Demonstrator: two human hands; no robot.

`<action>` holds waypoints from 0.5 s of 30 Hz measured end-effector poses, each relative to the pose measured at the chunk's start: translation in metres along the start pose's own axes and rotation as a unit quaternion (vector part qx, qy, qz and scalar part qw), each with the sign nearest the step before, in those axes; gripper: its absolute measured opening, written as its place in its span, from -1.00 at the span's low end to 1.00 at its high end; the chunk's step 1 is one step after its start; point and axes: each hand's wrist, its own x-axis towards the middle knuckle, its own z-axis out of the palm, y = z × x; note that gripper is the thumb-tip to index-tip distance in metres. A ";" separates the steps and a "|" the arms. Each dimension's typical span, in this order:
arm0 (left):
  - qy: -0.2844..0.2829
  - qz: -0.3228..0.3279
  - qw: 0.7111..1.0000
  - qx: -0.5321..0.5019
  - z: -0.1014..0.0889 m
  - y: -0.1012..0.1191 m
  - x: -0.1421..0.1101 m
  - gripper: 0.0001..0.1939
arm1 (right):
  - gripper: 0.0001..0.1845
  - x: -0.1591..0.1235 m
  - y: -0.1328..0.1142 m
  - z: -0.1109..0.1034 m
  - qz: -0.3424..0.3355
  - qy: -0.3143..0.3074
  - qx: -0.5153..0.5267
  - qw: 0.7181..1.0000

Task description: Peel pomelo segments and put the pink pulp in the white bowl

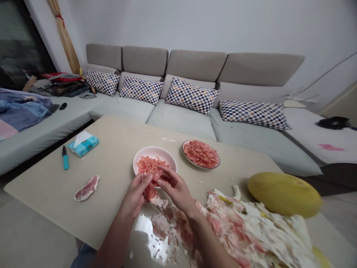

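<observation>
My left hand (136, 195) is closed on a piece of red pomelo segment (151, 192), its pale membrane hanging down toward the table. From the right, my right hand (176, 188) pinches the same segment with thumb and fingers. Both hands are just over the near rim of a white bowl (173, 159), which holds peeled red pomelo flesh (149, 163). Behind it to the right, a dark-rimmed plate (192, 162) carries a heap of more flesh (201, 152). An unpeeled pomelo segment (87, 188) lies by itself on the left of the table.
A large pile of peel and membrane scraps (251, 230) covers the table's near right, beside a big yellow pomelo (284, 193). On the left lie a blue-handled knife (65, 160) and a tissue pack (83, 144). A sofa (178, 117) with checked cushions stands behind the table (117, 137).
</observation>
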 end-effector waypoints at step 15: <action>0.038 0.038 0.998 0.040 0.007 0.001 0.001 -0.64 | -0.68 0.005 0.000 -0.001 0.071 0.024 0.049 0.996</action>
